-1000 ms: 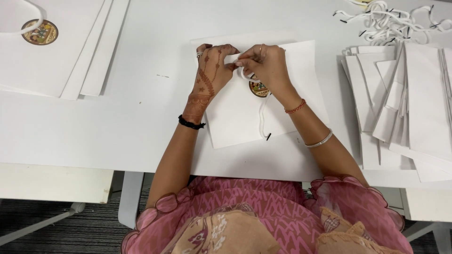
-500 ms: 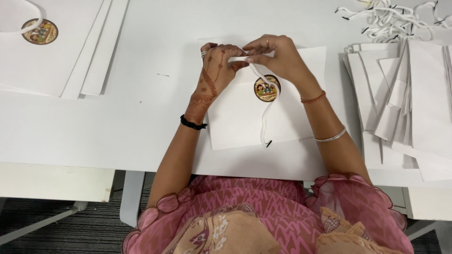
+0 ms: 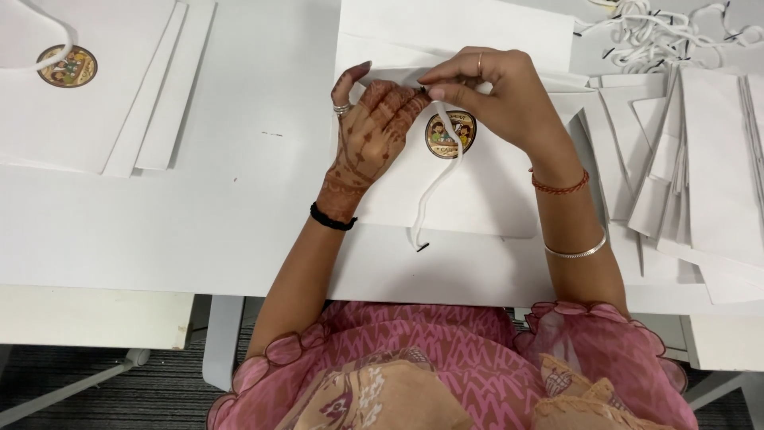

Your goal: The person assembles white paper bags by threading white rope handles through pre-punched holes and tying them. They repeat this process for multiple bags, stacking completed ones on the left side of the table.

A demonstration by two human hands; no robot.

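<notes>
A flat white paper bag (image 3: 485, 191) with a round printed sticker (image 3: 450, 134) lies on the white table (image 3: 239, 215) in front of me. My left hand (image 3: 370, 131) presses on the bag's upper edge, fingers curled around it. My right hand (image 3: 493, 95) pinches a white cord (image 3: 430, 199) at that same edge. The cord hangs down across the sticker and ends in a black tip near the bag's lower edge.
Finished white bags with a round sticker and cord handle (image 3: 87, 87) are stacked at the far left. A pile of flat unassembled bags (image 3: 692, 167) lies at the right. Loose white cords with black tips (image 3: 668, 32) are heaped at the top right.
Both hands have shifted up along the bag to its top edge. The sticker, earlier half covered by my right hand, now shows fully, and the cord hangs lower.
</notes>
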